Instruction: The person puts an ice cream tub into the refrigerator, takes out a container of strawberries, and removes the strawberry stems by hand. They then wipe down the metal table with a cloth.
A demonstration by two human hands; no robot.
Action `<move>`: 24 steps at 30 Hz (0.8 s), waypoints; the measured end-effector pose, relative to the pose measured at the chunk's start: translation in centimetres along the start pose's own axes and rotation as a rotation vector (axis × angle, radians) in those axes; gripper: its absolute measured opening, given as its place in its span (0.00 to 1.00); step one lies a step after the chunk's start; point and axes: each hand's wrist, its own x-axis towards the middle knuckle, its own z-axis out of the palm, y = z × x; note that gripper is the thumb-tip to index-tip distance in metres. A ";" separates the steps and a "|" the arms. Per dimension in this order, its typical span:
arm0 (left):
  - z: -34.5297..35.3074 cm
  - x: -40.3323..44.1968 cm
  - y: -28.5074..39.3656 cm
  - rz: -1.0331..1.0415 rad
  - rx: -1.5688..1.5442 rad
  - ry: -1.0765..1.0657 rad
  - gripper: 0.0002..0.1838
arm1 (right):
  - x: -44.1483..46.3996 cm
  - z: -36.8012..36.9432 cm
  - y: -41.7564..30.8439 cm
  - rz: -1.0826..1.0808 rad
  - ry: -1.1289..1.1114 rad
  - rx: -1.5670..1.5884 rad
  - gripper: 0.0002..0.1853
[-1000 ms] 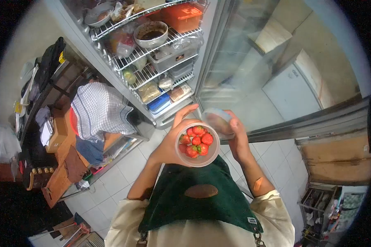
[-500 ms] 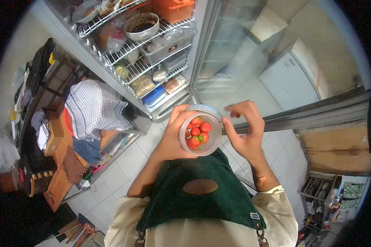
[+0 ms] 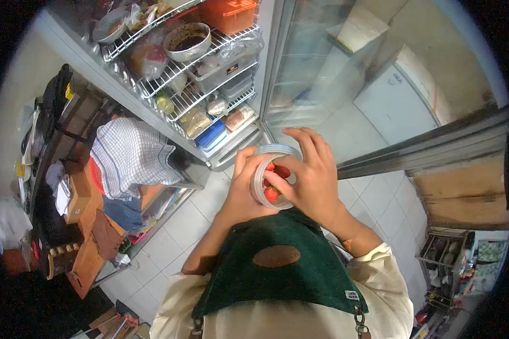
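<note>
My left hand (image 3: 244, 186) is wrapped round a clear round tub (image 3: 258, 189) and also keeps its lid (image 3: 278, 150) against the tub's far rim. Red strawberries (image 3: 271, 194) with green tops lie in the tub. My right hand (image 3: 308, 178) reaches over the rim, thumb and index finger down inside among the strawberries, its other fingers stretched beyond the tub. The fingertips cover part of the fruit, and whether they pinch one is hidden.
An open fridge (image 3: 246, 148) with wire shelves of bowls, boxes and bags stands ahead. Its glass door (image 3: 322, 107) swings out to the right. On the left, a checked cloth (image 3: 131, 155) covers something on a wooden table (image 3: 85, 277).
The lid went from my right hand to my left, against the tub. My right hand, free and spread half a second ago, has moved left and down into the tub.
</note>
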 end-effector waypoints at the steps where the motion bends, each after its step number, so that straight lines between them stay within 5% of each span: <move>1: 0.1 0.0 0.1 -0.016 0.010 0.013 0.52 | -0.1 0.3 -0.1 0.029 0.002 -0.015 0.14; 9: 0.2 -0.7 -1.4 -0.021 0.080 0.011 0.52 | -1.0 2.0 0.2 0.162 0.008 0.015 0.13; 15: -0.6 -1.2 -2.2 0.000 0.081 0.062 0.56 | -0.9 -0.5 1.5 0.174 0.081 0.386 0.09; 17: -0.6 -1.2 -2.2 0.021 0.076 0.048 0.56 | -1.3 -1.2 2.4 0.443 0.010 1.058 0.10; 18: -0.6 -1.2 -2.0 0.012 0.072 0.044 0.56 | -1.5 -1.8 2.7 0.448 0.020 1.047 0.10; 20: -0.6 -1.2 -1.9 0.010 0.060 0.026 0.56 | -1.5 -3.0 3.4 0.685 -0.093 1.577 0.14; 24: -0.6 -1.3 -2.1 -0.035 0.046 0.018 0.56 | -1.5 -3.4 4.3 0.688 -0.120 1.833 0.19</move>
